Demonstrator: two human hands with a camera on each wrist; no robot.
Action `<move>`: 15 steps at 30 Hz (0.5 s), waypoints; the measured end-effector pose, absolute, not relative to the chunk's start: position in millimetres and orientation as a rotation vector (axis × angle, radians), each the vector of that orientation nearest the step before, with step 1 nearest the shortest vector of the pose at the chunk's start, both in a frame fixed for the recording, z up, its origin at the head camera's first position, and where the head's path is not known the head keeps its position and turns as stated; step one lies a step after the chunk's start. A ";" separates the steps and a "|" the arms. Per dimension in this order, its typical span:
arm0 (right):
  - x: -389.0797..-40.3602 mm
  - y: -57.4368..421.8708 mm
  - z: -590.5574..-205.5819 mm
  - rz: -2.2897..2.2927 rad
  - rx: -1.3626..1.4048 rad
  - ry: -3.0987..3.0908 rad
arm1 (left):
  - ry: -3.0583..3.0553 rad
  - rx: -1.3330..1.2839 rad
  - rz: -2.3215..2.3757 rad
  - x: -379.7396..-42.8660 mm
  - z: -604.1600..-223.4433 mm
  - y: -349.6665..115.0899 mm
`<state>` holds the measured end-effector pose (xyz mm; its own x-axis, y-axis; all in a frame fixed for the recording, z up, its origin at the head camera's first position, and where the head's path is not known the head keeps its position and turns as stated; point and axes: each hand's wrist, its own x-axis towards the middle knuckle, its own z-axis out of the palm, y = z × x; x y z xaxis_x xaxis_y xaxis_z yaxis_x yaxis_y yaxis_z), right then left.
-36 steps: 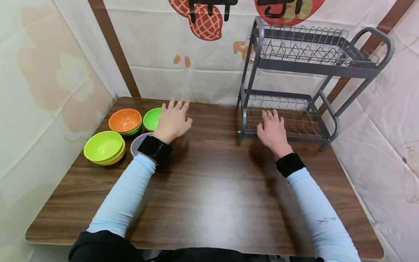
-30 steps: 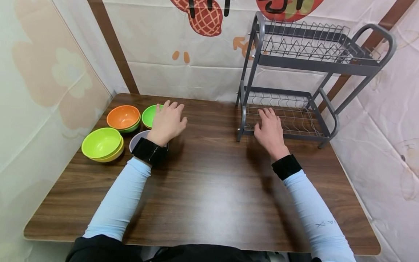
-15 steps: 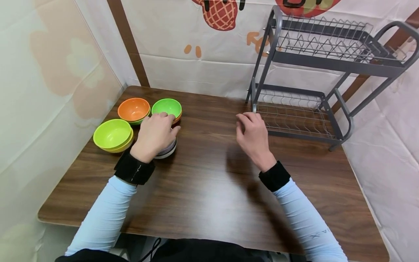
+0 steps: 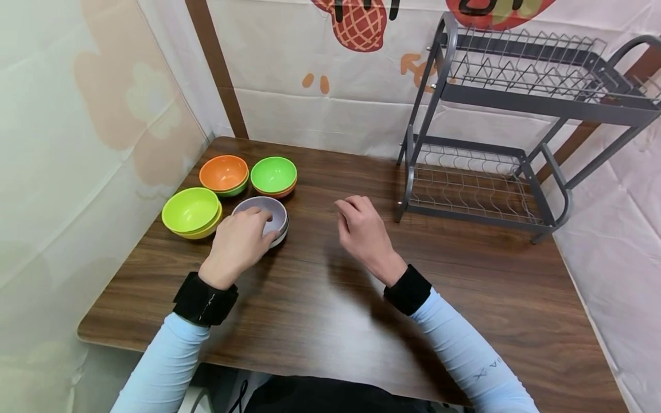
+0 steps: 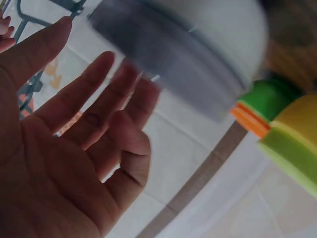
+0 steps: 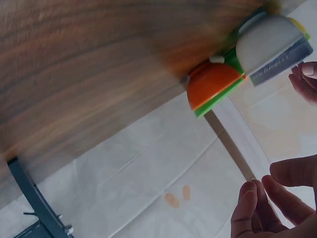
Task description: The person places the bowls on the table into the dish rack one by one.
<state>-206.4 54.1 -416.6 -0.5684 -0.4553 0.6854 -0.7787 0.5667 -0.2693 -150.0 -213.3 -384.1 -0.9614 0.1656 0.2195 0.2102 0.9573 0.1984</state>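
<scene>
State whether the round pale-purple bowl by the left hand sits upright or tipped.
Upright: the head view looks down into the round pale-purple bowl, its open rim facing up.

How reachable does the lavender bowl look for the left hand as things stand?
Likely yes: the left hand is over the edge of the lavender bowl, thumb and fingers apart, and nothing visible stands between hand and bowl.

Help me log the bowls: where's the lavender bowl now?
In the head view, the lavender bowl is left of centre, partly hidden by the left hand, in front of the bright green bowl.
</scene>
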 end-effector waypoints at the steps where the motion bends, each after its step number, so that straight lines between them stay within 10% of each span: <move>1: -205.1 53.2 -418.3 0.764 0.989 -2.244 | -2.907 -0.285 -0.327 -148.4 -387.8 -214.6; 15: -198.9 51.5 -433.8 0.713 1.007 -2.284 | -2.799 -0.391 -0.319 -146.6 -412.6 -220.6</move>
<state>-198.9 51.5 -433.8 -0.5754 -0.4906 0.6544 -0.7757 0.5810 -0.2465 -146.6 -220.6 -412.6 -0.9193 0.2316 0.3183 0.2973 0.9385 0.1756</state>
